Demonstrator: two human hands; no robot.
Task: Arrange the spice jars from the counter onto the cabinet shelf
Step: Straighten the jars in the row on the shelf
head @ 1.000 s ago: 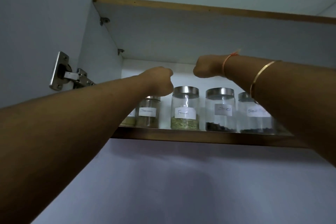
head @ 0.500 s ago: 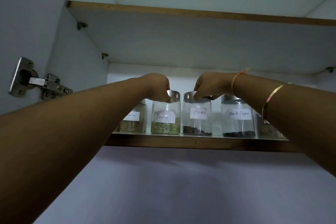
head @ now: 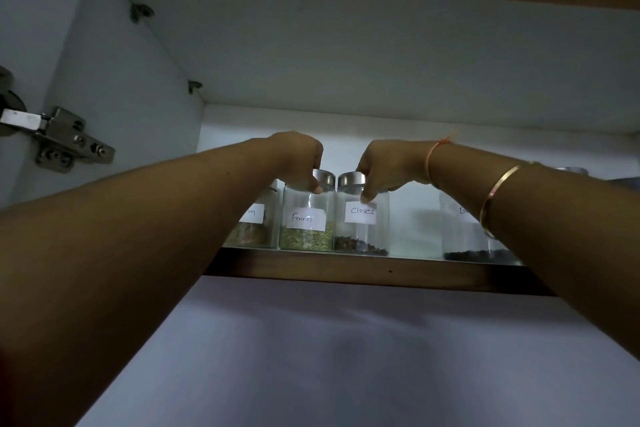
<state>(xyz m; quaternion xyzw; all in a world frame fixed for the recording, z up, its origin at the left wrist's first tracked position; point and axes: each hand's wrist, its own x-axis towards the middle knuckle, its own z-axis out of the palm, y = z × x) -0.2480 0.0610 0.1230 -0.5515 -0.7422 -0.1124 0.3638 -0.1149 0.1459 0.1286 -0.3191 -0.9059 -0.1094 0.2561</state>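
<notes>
Glass spice jars with steel lids stand in a row on the cabinet shelf point(head: 363, 269). My left hand point(head: 300, 158) grips the top of the jar labelled Fennel point(head: 306, 229), which holds green seeds. My right hand point(head: 388, 166) grips the lid of the Cloves jar point(head: 362, 230), standing right beside the Fennel jar. A jar with brownish spice point(head: 251, 229) stands to the left, partly hidden by my left forearm. To the right stands a jar of black grains point(head: 464, 239), half hidden by my right forearm, with a gap between it and the Cloves jar.
An upper shelf board point(head: 346, 45) hangs close over the jars. The cabinet's left wall carries a metal door hinge point(head: 65, 140). Another steel lid point(head: 571, 170) peeks above my right forearm at the far right. Below the shelf is plain wall.
Both hands came down from above the jars onto the Fennel and Cloves lids. The Cloves jar now stands close against the Fennel jar, and a gap has opened to the black-grain jar.
</notes>
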